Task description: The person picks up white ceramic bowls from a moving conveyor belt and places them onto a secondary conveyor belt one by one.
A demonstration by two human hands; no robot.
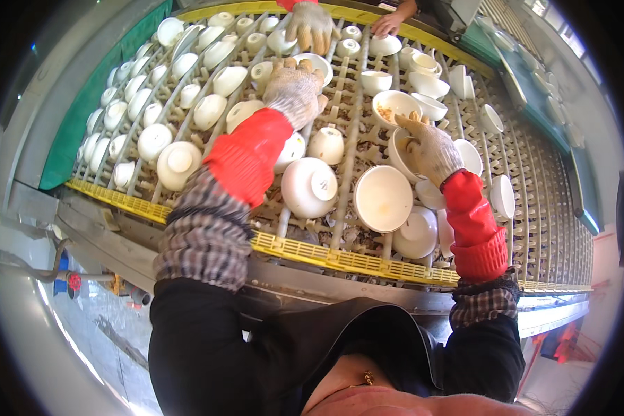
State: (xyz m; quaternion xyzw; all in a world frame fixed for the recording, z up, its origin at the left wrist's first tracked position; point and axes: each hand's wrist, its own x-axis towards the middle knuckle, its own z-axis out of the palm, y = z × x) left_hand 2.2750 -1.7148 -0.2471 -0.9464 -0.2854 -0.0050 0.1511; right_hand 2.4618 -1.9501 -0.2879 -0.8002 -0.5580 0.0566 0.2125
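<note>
A pale conveyor belt with pegs (541, 182) runs before me, bearing many white bowls and cups. My left hand (296, 93), in a knit work glove with a red cuff, reaches over the belt beside a white bowl (320, 67); whether it grips the bowl cannot be told. My right hand (431, 148), gloved alike, has its fingers at the rim and inside of a tilted white bowl (401, 155). Just behind that one is a bowl with food scraps (395, 106). Nearer me stand an upright bowl (383, 198) and an upside-down bowl (310, 187).
Across the belt are a co-worker's gloved hand (311, 26) and another person's bare hand (387, 24). Yellow edging (322, 253) borders the belt. A green curtain (65, 156) hangs at the left; a green-edged strip (543, 112) lies at the right. Debris shows beneath the belt's pegs.
</note>
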